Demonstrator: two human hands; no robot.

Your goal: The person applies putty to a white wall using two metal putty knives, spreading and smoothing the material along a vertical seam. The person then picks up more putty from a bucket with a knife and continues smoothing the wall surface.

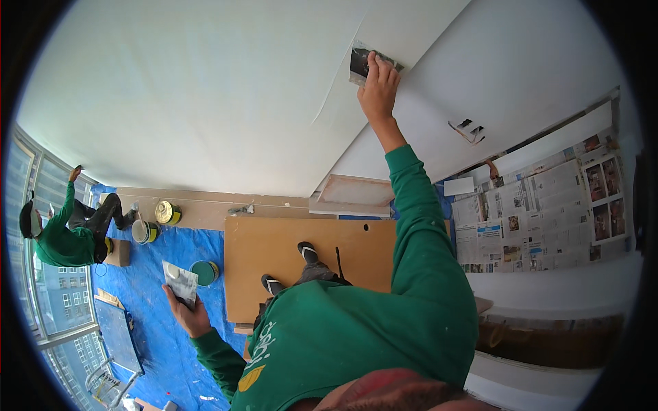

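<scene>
My right hand [379, 92] reaches up and presses a wide putty knife [358, 63] flat against the white wall [205, 89]. Its dark blade is smeared with pale filler, and the fingers lie over its back. The knife sits close to a long edge where the white surface meets a greyer one. A thin raised line of filler runs down the wall to the left of it. Lower and to the left, my left hand [190, 317] grips a second putty knife [180, 282], coated with whitish filler, away from the wall.
I stand on a tan board platform [267, 288]. Left of it, a blue sheet [161, 274] covers the floor, with a green-lidded bucket [205, 272] and two more buckets by the wall. A co-worker [68, 236] sits by the windows, touching the wall. Newspaper [528, 219] covers a surface at right.
</scene>
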